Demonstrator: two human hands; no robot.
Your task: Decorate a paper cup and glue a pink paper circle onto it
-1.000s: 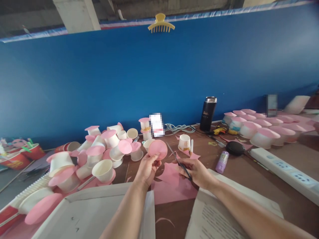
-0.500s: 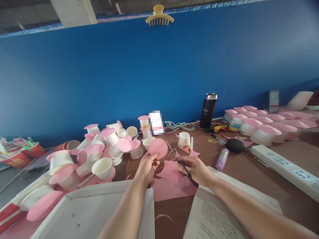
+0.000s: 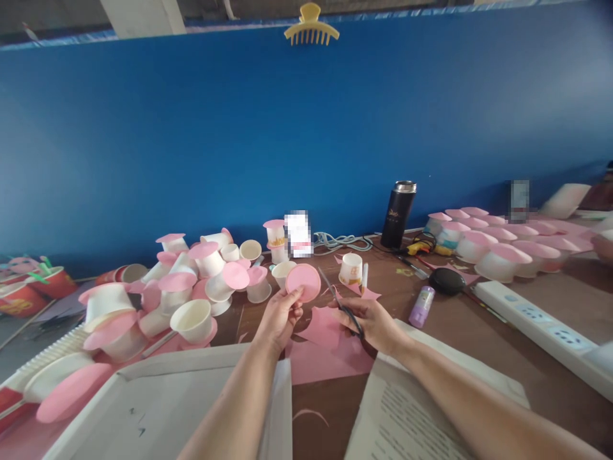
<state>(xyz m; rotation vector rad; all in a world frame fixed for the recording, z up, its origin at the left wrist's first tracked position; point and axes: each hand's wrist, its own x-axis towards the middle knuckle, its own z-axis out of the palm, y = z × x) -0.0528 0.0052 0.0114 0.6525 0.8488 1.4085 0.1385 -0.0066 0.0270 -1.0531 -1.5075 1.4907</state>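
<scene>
Between thumb and fingers, my left hand [image 3: 283,314] pinches a round pink paper disc [image 3: 303,282], held up above the table. My right hand [image 3: 366,322] grips a pair of scissors [image 3: 353,319] with dark handles; the blades point up and left, just right of the disc and apart from it. Beneath both hands lie pink paper sheets [image 3: 330,361] with cut edges. A white paper cup [image 3: 352,269] stands bottom up behind the scissors, a white pen [image 3: 364,277] upright beside it. Another cup [image 3: 283,275] sits just behind the disc.
Many paper cups with pink discs [image 3: 179,291] are heaped on the left, and more [image 3: 502,255] stand in rows at the right. A black flask [image 3: 398,214], a purple glue stick [image 3: 422,306] and a power strip [image 3: 541,329] lie rightward. A blue partition [image 3: 239,128] closes the back.
The view has shifted slightly. Both hands keep nearly the same place, the left still with the pink disc, the right still with the scissors.
</scene>
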